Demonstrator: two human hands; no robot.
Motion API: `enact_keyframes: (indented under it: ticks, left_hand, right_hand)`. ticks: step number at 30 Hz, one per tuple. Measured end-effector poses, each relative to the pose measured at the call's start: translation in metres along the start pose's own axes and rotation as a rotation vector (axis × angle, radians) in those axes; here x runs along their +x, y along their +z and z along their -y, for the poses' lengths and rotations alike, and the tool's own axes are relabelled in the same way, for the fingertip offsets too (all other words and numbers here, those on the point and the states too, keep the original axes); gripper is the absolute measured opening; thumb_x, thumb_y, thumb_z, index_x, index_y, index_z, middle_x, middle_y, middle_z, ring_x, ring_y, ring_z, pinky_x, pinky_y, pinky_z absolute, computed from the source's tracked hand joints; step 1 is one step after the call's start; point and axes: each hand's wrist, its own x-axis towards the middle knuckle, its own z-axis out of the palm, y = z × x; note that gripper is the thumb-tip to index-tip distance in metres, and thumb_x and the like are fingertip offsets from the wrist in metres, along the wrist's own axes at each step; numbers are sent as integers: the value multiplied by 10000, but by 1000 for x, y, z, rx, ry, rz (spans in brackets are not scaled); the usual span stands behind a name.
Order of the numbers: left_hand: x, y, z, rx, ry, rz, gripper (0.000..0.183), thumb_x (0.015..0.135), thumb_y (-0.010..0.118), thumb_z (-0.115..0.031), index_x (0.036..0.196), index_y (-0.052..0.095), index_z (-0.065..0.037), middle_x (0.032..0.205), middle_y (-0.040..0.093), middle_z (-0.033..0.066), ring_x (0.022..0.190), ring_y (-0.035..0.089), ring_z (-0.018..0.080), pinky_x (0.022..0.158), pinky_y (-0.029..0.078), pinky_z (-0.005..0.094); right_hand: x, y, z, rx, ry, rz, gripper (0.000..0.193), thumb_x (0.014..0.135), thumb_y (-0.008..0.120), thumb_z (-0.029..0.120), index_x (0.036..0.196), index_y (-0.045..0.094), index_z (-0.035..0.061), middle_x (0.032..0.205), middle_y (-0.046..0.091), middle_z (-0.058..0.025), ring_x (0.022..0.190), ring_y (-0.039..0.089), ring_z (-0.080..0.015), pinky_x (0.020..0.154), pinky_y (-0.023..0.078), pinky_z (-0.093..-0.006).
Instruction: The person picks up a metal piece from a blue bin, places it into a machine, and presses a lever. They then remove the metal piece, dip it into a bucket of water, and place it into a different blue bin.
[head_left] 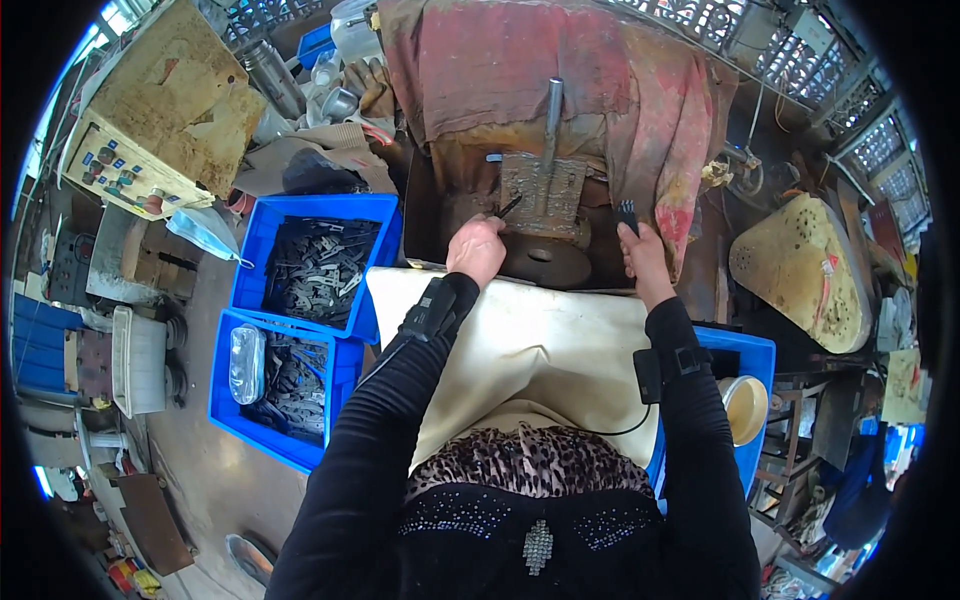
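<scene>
My left hand is closed on a thin dark metal piece, its tip pointing at a rough, grimy metal block. Out of that block rises an upright metal rod. To the right, my right hand grips a short dark piece with a toothed upper end, beside the hanging red cloth. Between and just in front of my hands lies a dark round disc at the bottom of the machine's trough. A small blue bit rests near the block's upper left corner.
Two blue bins on my left hold many dark metal parts. Stained red cloth drapes the machine. A cream sheet covers my lap. On the right stand a blue bin with a tan cup and a yellowish guard.
</scene>
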Motion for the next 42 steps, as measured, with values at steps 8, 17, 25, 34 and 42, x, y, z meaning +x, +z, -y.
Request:
enact_keyframes:
  ticks: [8, 17, 25, 34, 42]
  left_hand:
    - [3, 2, 2, 36, 31, -22, 205, 837, 541, -55, 946, 715, -59, 928, 645, 167, 885, 620, 356, 791, 506, 415]
    - [1, -1, -1, 32, 26, -15, 209, 822, 547, -39, 943, 715, -59, 939, 643, 168, 873, 624, 354, 783, 512, 408]
    - [0, -3, -4, 18, 38, -30, 221, 806, 542, -22, 938, 716, -60, 930, 639, 173, 858, 624, 357, 768, 515, 413]
    - [1, -5, -4, 43, 34, -1, 238, 787, 535, -10, 939, 713, -55, 931, 640, 175, 856, 624, 359, 770, 517, 414]
    - [1, -3, -4, 47, 47, -8, 249, 780, 534, -8, 947, 712, -57, 930, 642, 175, 864, 624, 362, 776, 516, 417]
  right_hand:
    - [22, 36, 75, 101, -424, -17, 243, 895, 668, 225, 780, 467, 154, 586, 362, 107, 417, 288, 0, 360, 201, -208]
    - [81, 89, 133, -102, -797, -175, 238, 871, 703, 254, 975, 649, 46, 719, 581, 38, 688, 534, -68, 648, 417, -226]
    - [79, 112, 156, -232, -725, -170, 303, 908, 655, 311, 1044, 657, 40, 721, 586, -2, 600, 489, -56, 555, 388, -217]
    - [25, 93, 157, 415, -391, 338, 456, 995, 501, 401, 1209, 561, 2, 709, 564, -37, 426, 288, -25, 393, 228, -184]
    - [21, 85, 151, 341, -438, 387, 440, 1002, 497, 369, 1226, 545, -7, 745, 590, -43, 446, 299, -16, 402, 240, -178]
